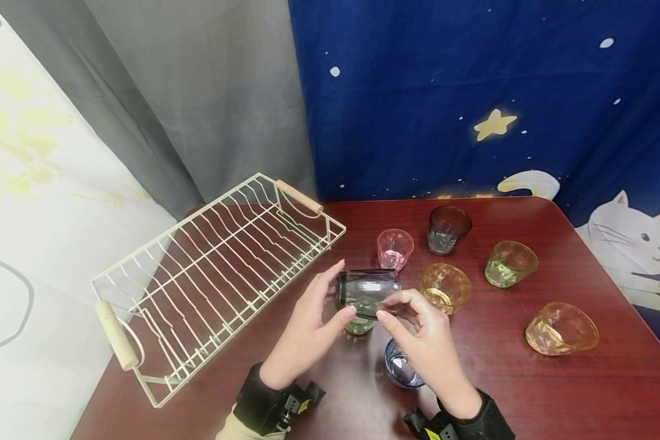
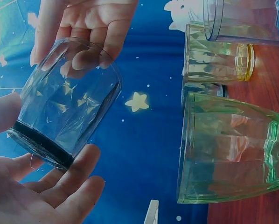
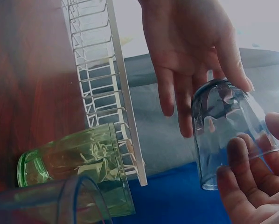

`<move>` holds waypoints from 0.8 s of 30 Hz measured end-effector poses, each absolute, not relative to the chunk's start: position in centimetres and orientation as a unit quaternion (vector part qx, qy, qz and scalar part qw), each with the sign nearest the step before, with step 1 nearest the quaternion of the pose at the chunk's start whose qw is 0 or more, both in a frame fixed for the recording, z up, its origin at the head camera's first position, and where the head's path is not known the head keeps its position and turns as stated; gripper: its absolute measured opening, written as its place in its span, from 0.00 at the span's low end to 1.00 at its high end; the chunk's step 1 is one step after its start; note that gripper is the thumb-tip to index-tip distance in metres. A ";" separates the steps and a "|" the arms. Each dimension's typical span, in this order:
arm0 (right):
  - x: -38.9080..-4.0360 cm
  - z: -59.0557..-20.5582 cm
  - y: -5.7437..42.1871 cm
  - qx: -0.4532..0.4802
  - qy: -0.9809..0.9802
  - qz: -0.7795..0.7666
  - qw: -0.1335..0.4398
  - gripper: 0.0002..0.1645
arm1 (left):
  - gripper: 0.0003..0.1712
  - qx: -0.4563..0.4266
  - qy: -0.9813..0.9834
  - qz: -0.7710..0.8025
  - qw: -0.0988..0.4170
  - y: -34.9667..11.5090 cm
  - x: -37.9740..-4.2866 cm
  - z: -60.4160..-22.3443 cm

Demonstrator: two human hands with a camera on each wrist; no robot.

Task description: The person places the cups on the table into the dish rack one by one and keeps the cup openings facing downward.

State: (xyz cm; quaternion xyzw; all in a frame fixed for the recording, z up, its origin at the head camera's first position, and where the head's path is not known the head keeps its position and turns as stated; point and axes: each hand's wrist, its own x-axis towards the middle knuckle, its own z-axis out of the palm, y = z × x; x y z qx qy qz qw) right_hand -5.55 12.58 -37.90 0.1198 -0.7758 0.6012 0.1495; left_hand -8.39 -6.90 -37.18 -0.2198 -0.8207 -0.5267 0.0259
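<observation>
A grey-tinted clear glass (image 1: 367,287) lies sideways in the air between both hands. My left hand (image 1: 307,321) holds it by its dark, thick base, thumb on the near side. At the rim end my right hand (image 1: 425,333) pinches the wall, and its fingers show through the glass in the left wrist view. Below the held glass stands a green glass (image 1: 359,327), partly hidden by it. Close under the right hand is a blue glass (image 1: 398,366), partly covered by that hand. Just behind the held glass stands a pink glass (image 1: 395,244).
A cream wire dish rack with wooden handles (image 1: 301,197) stands on the left of the dark red table (image 1: 473,391). To the right are a dark grey glass (image 1: 449,226), a yellow glass (image 1: 448,282), another green glass (image 1: 508,266) and another yellow glass (image 1: 561,330). Curtains hang behind.
</observation>
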 end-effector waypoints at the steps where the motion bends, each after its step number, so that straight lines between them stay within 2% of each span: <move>1: -5.6 -37.9 12.6 0.120 -0.777 0.600 0.148 0.08 | 0.38 -0.221 -0.821 -0.526 0.028 -7.0 -8.4 -37.1; 14: -5.7 -38.1 13.3 0.132 -0.780 0.589 0.164 0.08 | 0.38 -0.233 -0.855 -0.456 0.077 -8.2 -9.2 -35.9; 24: -5.8 -37.5 14.8 0.081 -0.798 0.567 0.188 0.07 | 0.36 -0.234 -0.866 -0.427 0.112 -9.2 -9.5 -35.4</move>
